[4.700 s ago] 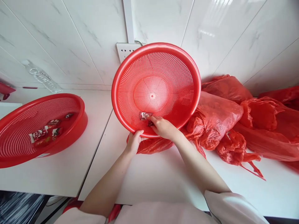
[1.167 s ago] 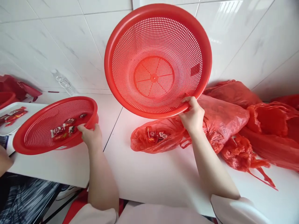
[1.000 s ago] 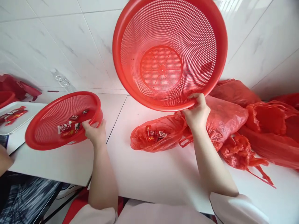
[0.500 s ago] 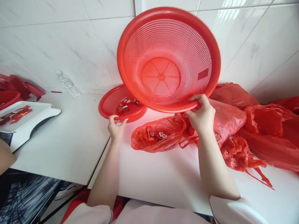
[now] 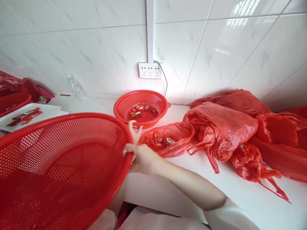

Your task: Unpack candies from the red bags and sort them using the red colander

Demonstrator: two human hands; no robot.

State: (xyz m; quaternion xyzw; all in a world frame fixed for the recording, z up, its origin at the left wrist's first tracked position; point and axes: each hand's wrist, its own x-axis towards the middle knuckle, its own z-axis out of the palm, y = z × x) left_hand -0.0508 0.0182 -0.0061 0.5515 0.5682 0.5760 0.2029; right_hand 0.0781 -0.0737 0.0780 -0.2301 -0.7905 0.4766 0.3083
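The right hand (image 5: 144, 158) pinches the right rim of the large basket (image 5: 79, 159), held near left, leftward of that hand; the left hand (image 5: 135, 131), fingers spread, is nearer the far basket (image 5: 158, 103), at its near rim.

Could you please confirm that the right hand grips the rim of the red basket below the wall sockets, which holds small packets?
Not quite: the head view shows the right hand gripping the rim of the nearer red basket; the basket below the wall sockets does hold small packets.
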